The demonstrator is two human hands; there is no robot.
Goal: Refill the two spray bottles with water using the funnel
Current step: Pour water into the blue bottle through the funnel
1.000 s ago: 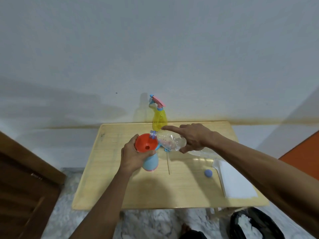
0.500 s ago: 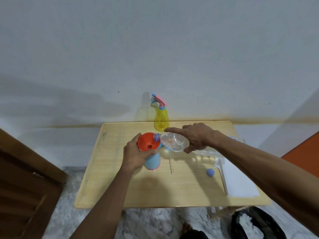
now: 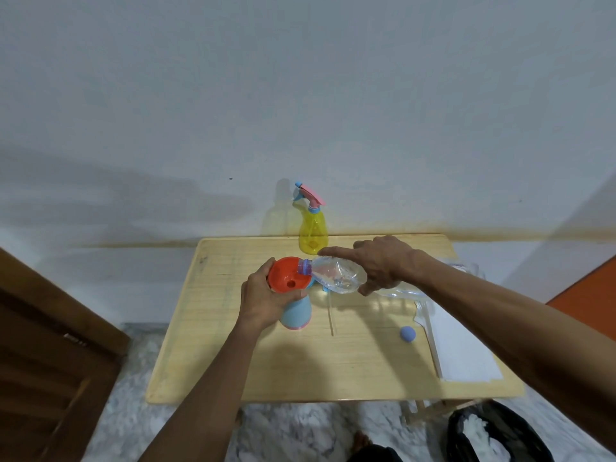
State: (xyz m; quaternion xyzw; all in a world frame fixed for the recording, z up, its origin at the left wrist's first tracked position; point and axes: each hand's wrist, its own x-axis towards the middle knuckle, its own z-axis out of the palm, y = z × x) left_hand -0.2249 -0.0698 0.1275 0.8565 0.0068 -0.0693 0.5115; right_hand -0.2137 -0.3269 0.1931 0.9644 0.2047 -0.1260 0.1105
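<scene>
Since half a second ago the clear water bottle (image 3: 336, 276) has tipped flatter, its mouth now over the orange funnel (image 3: 289, 274). Its long axis runs 3 to 9 o'clock, neck pointing to 9. The left hand (image 3: 266, 296) grips the blue spray bottle (image 3: 296, 311) just below the funnel; the right hand (image 3: 383, 263) holds the water bottle's base, forefinger straight. At 12 o'clock the yellow spray bottle (image 3: 312, 233) stands on the wooden table (image 3: 350, 368).

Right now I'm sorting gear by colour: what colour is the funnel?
Orange-red; the funnel shows clearly in the head view.
</scene>
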